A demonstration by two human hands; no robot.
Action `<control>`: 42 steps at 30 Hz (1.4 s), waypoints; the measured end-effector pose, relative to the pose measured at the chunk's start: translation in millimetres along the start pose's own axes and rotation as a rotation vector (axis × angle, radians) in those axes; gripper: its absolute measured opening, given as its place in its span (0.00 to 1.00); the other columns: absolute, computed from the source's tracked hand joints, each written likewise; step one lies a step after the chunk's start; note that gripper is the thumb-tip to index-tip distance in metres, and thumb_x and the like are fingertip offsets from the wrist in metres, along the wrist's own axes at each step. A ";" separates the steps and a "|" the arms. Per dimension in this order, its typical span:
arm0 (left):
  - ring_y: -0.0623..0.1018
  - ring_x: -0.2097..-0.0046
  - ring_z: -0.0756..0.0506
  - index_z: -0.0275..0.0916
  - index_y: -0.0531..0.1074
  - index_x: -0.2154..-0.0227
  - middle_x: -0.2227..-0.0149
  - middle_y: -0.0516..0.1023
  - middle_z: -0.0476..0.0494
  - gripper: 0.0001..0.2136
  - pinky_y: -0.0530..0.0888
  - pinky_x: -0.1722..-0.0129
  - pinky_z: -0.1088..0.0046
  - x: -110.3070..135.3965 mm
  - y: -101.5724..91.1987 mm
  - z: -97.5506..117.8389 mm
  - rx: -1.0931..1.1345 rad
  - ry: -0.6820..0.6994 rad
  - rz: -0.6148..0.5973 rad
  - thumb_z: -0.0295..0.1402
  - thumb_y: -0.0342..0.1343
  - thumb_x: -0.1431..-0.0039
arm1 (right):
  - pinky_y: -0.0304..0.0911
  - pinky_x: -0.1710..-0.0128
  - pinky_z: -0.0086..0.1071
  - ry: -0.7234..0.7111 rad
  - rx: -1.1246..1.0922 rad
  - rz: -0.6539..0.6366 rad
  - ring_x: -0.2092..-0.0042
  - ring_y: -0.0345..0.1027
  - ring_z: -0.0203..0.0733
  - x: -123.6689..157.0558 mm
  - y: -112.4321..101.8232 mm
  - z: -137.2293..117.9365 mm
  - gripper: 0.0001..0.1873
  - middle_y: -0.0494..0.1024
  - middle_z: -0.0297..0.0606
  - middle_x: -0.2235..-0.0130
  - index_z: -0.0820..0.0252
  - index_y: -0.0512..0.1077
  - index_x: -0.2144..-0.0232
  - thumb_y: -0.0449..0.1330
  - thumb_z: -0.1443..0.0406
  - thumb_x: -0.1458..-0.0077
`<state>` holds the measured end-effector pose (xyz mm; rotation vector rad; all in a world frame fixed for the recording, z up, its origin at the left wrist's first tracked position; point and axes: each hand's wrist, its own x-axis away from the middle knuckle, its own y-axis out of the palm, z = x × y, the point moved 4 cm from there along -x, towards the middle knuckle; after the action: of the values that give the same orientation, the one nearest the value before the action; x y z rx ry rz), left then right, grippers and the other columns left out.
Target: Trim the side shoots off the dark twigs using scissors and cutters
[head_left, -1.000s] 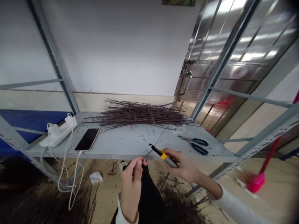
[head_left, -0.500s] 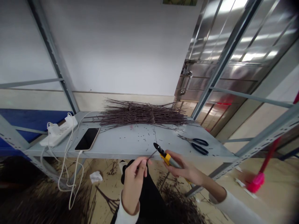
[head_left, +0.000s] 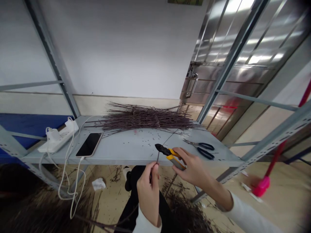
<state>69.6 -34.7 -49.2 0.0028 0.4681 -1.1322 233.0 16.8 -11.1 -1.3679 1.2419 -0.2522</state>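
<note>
So: right hand (head_left: 194, 170) clenched round yellow-handled side cutters (head_left: 172, 157), closer to the twig than a moment ago, black nose now just beside it. Can't tell if the jaws are biting. Left hand (head_left: 148, 194), lower centre, pinches a thin twig (head_left: 157, 157) between thumb and fingers, tip standing up out of the grip by the cutter nose. Both hands sit just off the front edge of a grey steel shelf (head_left: 121, 152). On it: scattered twig cuttings (head_left: 136, 140) mid-shelf, black-handled scissors (head_left: 205, 150) to the right, bundle of dark twigs (head_left: 148, 118) at the back, smartphone (head_left: 88, 144) on a white cable from a power strip (head_left: 58, 140) at left. Loose twig heap (head_left: 187, 210) on the floor, lower right.
</note>
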 end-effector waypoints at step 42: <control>0.75 0.77 0.47 0.37 0.79 0.66 0.79 0.77 0.46 0.17 0.72 0.72 0.75 -6.9 3.4 3.5 0.073 -0.043 -0.112 0.43 0.49 0.39 | 0.64 0.68 0.33 0.006 0.398 0.337 0.68 0.71 0.45 24.8 6.4 29.3 0.11 0.77 0.43 0.67 0.56 0.71 0.62 0.56 0.63 0.49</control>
<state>71.4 -28.1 -44.3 0.0162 0.3925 -1.2567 262.2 17.0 -36.7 -0.8045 1.3217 -0.2497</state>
